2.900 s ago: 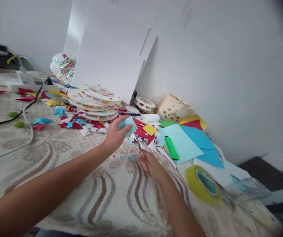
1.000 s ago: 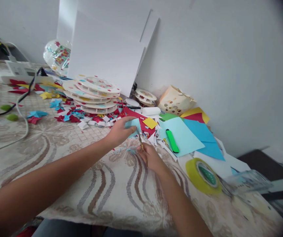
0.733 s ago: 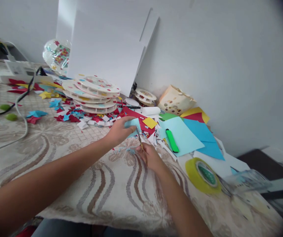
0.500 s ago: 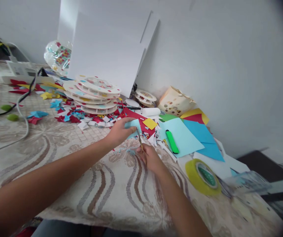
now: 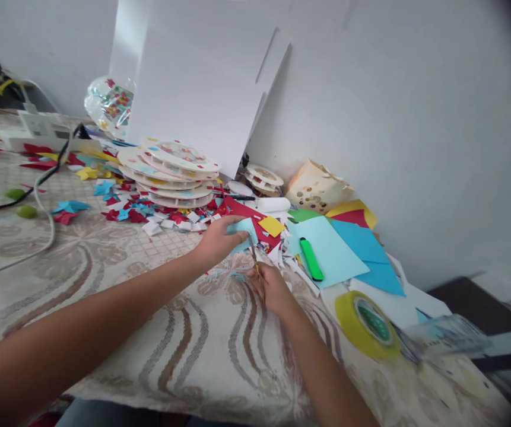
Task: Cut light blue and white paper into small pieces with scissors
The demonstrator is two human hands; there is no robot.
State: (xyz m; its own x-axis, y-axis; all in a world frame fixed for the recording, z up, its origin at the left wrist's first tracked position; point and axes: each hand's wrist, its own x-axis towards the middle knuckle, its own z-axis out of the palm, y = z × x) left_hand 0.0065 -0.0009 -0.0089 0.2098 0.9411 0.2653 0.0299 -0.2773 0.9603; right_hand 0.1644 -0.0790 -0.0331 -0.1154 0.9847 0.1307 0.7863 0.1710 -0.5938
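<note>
Over the patterned tablecloth, my left hand (image 5: pixel 220 240) pinches a small piece of light blue paper (image 5: pixel 248 226) between thumb and fingers. My right hand (image 5: pixel 270 286) is closed around a pair of scissors (image 5: pixel 255 256), its blades pointing up at the paper's lower right edge. How far the blades are apart is too small to make out. Thin blue paper scraps (image 5: pixel 237 276) lie on the cloth just below the hands. Right behind them is a yellow paper square (image 5: pixel 272 226) on red paper (image 5: pixel 241 209).
Stacked white discs (image 5: pixel 170 172) stand at the back among paper stars and scraps. A green cutter (image 5: pixel 311 259) rests on a light blue sheet (image 5: pixel 339 249). Nearer on the right is a yellow tape roll (image 5: pixel 366 325). A white cable (image 5: pixel 50 228) crosses the left side.
Both hands keep their grips and nearly the same place. The whole view has shifted slightly, with things appearing a little lower and further right.
</note>
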